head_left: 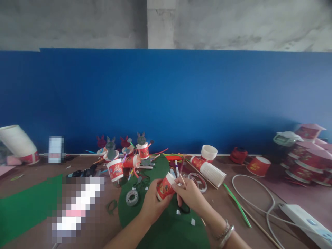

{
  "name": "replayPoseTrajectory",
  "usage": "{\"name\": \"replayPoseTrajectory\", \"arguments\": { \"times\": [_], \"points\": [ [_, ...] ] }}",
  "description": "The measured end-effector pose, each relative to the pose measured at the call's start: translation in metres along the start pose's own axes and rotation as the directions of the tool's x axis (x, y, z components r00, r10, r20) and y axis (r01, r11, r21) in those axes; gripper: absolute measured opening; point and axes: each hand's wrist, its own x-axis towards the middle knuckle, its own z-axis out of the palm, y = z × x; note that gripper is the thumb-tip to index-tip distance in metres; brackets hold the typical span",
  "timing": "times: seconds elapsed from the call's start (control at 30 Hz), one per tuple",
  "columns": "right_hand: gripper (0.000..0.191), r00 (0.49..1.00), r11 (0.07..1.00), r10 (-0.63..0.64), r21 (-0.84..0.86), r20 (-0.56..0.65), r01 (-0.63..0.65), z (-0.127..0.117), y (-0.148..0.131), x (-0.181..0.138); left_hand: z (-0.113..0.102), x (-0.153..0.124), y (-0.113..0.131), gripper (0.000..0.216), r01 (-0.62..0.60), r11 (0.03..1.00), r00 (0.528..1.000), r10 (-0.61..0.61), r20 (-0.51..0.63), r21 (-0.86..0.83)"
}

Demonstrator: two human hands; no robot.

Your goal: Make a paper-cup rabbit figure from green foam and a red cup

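Observation:
A red paper cup point(165, 187) with a white rim and a printed figure is tilted in my left hand point(152, 200), whose fingers wrap around its side. My right hand point(191, 193) is closed at the cup's rim, with the thumb against it. Between its fingers a thin light-brown stick point(183, 179) shows, though its lower end is hidden. Both hands are above a green paper sheet point(166, 231). A roll of tape point(132, 197) lies to the left of the cup, and a marker point(177, 168) just beyond it.
Cup figures with paper animal heads point(142, 151) stand at the back. Stacked paper cups point(210, 172) lie to the right, near a white cable point(269, 193) and a power strip point(306, 223). More red cups point(308, 160) are piled far right. A blue partition point(166, 100) rises behind.

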Motion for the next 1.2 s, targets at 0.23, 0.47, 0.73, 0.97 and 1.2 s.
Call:
{"name": "replayPoseTrajectory", "arguments": {
  "times": [0.23,0.47,0.73,0.97,1.2],
  "points": [
    [0.024,0.996,0.989,-0.089,-0.123,-0.018,0.086,0.009,-0.001,-0.007,0.004,0.005,-0.011,0.041,0.073,0.967,0.997,-0.075,-0.002,-0.242],
    [0.027,0.995,0.986,-0.094,-0.142,-0.015,0.091,0.013,-0.002,-0.009,0.005,0.007,-0.006,0.043,0.096,0.937,0.995,-0.093,0.025,-0.335],
    [0.023,0.999,0.991,-0.049,-0.122,0.009,0.050,0.018,-0.004,-0.012,0.007,0.005,0.001,0.037,0.137,0.940,0.990,-0.137,0.022,-0.313],
    [0.020,1.000,0.994,0.008,-0.113,0.028,-0.004,0.022,-0.006,-0.013,0.003,0.003,0.002,0.043,0.087,0.963,0.995,-0.072,0.067,-0.255],
    [0.019,0.999,0.995,0.012,-0.100,0.035,-0.009,0.023,-0.007,-0.014,-0.002,0.001,0.006,0.043,0.047,0.978,0.991,-0.021,0.129,-0.201]
  ]
}}
